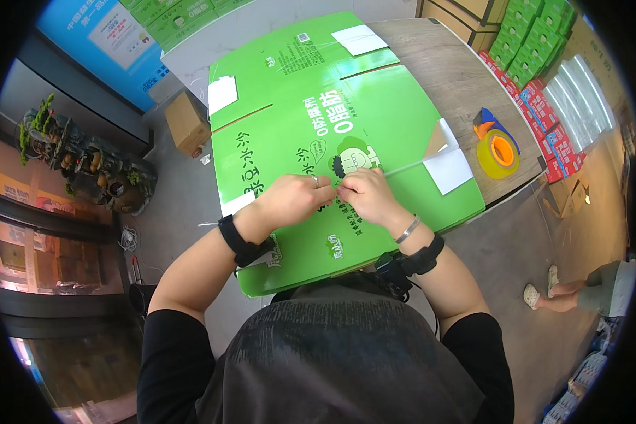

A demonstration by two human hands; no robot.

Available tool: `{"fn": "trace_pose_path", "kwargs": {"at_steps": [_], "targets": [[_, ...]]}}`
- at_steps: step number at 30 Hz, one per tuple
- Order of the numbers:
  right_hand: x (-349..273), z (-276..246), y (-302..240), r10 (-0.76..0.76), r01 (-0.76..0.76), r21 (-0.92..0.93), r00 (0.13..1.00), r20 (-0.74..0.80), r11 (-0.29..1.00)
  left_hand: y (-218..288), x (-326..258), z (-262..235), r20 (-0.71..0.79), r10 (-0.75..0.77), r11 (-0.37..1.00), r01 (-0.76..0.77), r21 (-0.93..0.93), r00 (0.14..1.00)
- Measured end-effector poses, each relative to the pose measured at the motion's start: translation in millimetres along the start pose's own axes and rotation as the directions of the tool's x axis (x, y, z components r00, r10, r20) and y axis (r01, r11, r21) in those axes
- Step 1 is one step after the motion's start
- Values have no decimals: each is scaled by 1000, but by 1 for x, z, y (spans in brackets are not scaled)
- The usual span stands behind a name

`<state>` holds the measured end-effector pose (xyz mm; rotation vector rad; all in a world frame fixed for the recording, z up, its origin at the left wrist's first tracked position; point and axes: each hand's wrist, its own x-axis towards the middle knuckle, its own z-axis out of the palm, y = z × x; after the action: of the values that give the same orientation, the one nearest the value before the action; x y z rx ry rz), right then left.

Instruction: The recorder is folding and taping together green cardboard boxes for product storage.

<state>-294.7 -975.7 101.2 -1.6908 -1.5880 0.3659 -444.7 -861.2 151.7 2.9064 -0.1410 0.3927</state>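
Note:
A large flat green cardboard carton (275, 148), printed with dark and white lettering, lies on the table in front of me. It has slots and white flap corners. Over its near half my two hands meet, fingertips nearly touching. My left hand (300, 200) has its fingers curled in a pinch, a ring on one of them. Opposite it, my right hand (367, 194) is also pinched, thumb against fingers. Whatever lies between the fingertips is too small to make out. A thin pale strip runs over the carton to the right of my right hand.
On the wooden table (431, 60), right of the carton, sits a blue-and-orange tape dispenser (498, 145) with yellow tape. Green and red boxes (533, 42) are stacked at the far right. A brown box (186, 124) and a rock ornament (85, 159) stand left. Another person's legs (572, 286) show at right.

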Motion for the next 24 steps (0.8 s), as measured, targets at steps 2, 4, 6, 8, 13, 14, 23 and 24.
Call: {"fn": "trace_pose_path", "kwargs": {"at_steps": [2,4,6,8,13,14,23,24], "targets": [[0,0,0,12,-12,-7,1000,0,1000,-3,2,-2,71,37,999,-39,20,997],[1,1,0,17,-17,-12,1000,1,1000,-5,5,-5,126,72,997,-76,31,989],[1,0,0,23,-23,-24,1000,7,999,-5,7,-6,160,95,994,-102,37,983],[0,0,0,21,-21,-7,1000,11,1000,-5,10,-6,125,105,994,-107,12,987],[0,0,1,1,-1,-1,1000,11,1000,-6,9,-4,159,92,996,-90,-20,983],[0,0,1,-2,2,-3,1000,15,1000,-7,8,-3,176,90,996,-88,-16,980],[0,0,1,7,-7,1,1000,17,1000,-9,-2,-5,83,126,992,-124,-33,989],[0,0,1,7,-7,-5,1000,20,1000,-9,-1,-4,75,139,990,-138,-21,987]]}}
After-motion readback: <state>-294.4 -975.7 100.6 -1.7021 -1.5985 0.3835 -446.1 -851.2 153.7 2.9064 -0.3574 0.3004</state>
